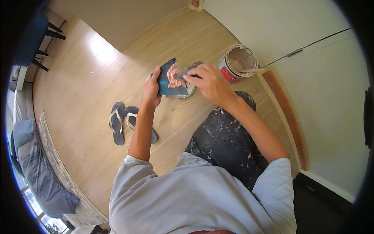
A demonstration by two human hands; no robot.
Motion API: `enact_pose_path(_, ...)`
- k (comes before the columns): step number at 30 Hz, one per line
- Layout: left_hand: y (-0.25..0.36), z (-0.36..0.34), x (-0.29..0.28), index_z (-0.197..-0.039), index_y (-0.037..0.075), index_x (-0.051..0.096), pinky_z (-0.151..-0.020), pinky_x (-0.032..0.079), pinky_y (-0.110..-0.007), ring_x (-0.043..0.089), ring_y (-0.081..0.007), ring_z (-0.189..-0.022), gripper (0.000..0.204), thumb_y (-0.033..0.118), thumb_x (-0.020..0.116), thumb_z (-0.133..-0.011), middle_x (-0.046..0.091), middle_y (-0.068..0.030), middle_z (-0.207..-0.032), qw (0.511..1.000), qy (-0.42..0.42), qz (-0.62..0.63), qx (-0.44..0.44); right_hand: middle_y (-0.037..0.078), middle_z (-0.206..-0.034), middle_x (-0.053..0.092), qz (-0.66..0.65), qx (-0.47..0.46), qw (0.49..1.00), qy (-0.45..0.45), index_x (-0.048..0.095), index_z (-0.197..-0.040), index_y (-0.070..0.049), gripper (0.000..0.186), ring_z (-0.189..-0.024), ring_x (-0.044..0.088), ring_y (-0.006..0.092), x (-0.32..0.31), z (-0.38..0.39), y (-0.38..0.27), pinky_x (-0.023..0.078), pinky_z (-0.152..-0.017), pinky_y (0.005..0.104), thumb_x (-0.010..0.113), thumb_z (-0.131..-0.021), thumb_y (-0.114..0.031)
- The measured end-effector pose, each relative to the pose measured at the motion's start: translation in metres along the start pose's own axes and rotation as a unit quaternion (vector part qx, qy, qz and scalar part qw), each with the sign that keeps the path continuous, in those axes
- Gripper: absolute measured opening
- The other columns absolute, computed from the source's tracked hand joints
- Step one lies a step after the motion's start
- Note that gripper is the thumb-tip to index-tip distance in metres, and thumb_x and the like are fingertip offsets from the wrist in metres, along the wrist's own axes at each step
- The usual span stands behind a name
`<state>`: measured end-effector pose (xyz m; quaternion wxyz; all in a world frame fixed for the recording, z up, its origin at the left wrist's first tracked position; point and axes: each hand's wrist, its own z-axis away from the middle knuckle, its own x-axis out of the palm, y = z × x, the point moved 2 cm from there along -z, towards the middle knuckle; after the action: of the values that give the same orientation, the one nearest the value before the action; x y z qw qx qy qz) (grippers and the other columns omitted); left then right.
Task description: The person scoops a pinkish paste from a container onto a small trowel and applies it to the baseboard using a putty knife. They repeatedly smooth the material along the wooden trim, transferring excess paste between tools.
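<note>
My left hand (152, 87) grips a flat dark teal sheet, perhaps a wide blade or board (165, 89), with a smeared lump of pale pink paste (174, 78) on it. My right hand (207, 82) is closed on a scraper (189, 69), partly hidden and blurred, held against or just over the paste. A round pale lid (183, 95) lies behind the sheet. To the right stands an open white-and-red bucket (238, 58) with dried paste inside and a light stick (251, 71) across its rim.
Grey flip-flops (119, 134) lie on the wooden floor (78, 97). My paint-spattered knee (224, 144) is beside white doors (319, 78) with a wooden strip (284, 113) along the base. A dark chair (33, 39) and grey cushions (43, 175) are at the left.
</note>
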<state>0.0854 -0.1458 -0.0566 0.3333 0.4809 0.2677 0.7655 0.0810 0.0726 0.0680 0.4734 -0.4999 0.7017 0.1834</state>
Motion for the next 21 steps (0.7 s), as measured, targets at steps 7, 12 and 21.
enact_pose_path(7,0.009,0.046,0.081,-0.104,-0.003,0.062,-0.067,0.056,-0.030,0.066,-0.0136,-0.074,0.040,0.036,0.058,-0.101,0.068,-0.0083,-0.091,0.994,-0.088,-0.055,-0.021,0.002,-0.102,0.064,0.103,-0.046,0.987,-0.112,0.070,-0.107,-0.006,0.029,-0.101,0.058,0.0216,-0.107,0.010,-0.021,0.042,-0.085,0.0363,0.060,-0.081,-0.006)
enact_pose_path(12,0.002,0.075,0.152,-0.106,-0.002,0.062,-0.066,0.054,-0.028,0.065,-0.0106,-0.072,0.038,0.035,0.057,-0.102,0.069,-0.0066,-0.092,0.977,-0.201,-0.052,-0.045,0.000,-0.100,0.063,0.159,-0.017,0.972,-0.174,0.069,-0.105,-0.008,0.025,-0.101,0.057,0.0200,-0.179,0.029,-0.044,0.041,-0.084,0.0361,0.060,-0.081,-0.007)
enact_pose_path(21,-0.012,0.138,0.260,-0.108,-0.001,0.063,-0.071,0.055,-0.028,0.068,-0.0115,-0.079,0.038,0.036,0.056,-0.102,0.070,-0.0072,-0.094,0.919,-0.368,-0.074,-0.121,-0.001,-0.100,0.066,0.271,0.079,0.951,-0.125,0.072,-0.101,-0.008,0.026,-0.098,0.059,0.0201,-0.271,0.106,-0.087,0.043,-0.085,0.0368,0.065,-0.077,-0.005)
